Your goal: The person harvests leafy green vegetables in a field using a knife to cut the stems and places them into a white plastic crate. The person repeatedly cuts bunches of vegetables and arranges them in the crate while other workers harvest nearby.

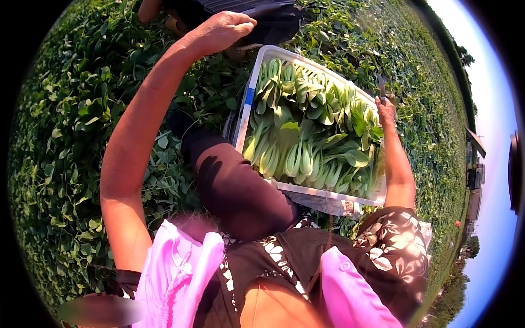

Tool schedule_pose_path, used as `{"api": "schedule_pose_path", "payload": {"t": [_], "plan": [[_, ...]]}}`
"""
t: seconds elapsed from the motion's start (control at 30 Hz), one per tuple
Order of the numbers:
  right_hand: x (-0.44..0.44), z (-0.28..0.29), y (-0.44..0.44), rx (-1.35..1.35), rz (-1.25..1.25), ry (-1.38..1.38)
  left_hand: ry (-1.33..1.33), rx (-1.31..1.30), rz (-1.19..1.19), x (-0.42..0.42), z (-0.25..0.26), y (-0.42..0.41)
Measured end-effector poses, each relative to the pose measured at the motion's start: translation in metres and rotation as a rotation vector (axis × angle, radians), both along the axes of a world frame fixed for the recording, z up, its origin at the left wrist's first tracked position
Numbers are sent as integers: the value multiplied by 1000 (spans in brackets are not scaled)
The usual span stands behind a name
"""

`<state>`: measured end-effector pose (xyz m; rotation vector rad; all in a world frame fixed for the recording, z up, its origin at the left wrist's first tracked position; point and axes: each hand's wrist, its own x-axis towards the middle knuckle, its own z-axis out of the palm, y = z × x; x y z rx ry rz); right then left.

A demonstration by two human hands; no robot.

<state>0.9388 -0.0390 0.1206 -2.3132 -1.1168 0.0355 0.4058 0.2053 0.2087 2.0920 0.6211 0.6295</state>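
Observation:
A white plastic crate (257, 65) lies before me, filled with rows of bok choy (305, 158), pale stalks and green leaves. My left hand (229, 30) is raised beyond the crate's far left corner, fingers curled together beside dark cloth; whether they grip anything cannot be told. At the crate's right side, my right hand (385, 110) holds a small knife (382, 86), its blade pointing away from me. Some loose leaves (291, 126) lie on top of the bok choy.
Another person's dark striped clothing (262, 12) and part of a limb (148, 10) show at the top. Low leafy plants (74, 135) surround the crate. My bent knee (246, 184) is against its near left side. Plastic sheeting (316, 201) shows under the near edge.

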Motion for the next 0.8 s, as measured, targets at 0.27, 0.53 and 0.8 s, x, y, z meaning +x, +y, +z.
{"api": "schedule_pose_path", "payload": {"t": [0.27,0.53,0.8], "plan": [[-148,-1,51,-303,283,-341,51,-550,574,-368,-104,-99],[-106,-7,38,-461,182,-218,-381,-932,966,-507,-187,-282],[-347,45,63,-198,686,-95,-583,-873,1037,-529,-188,-375]]}}
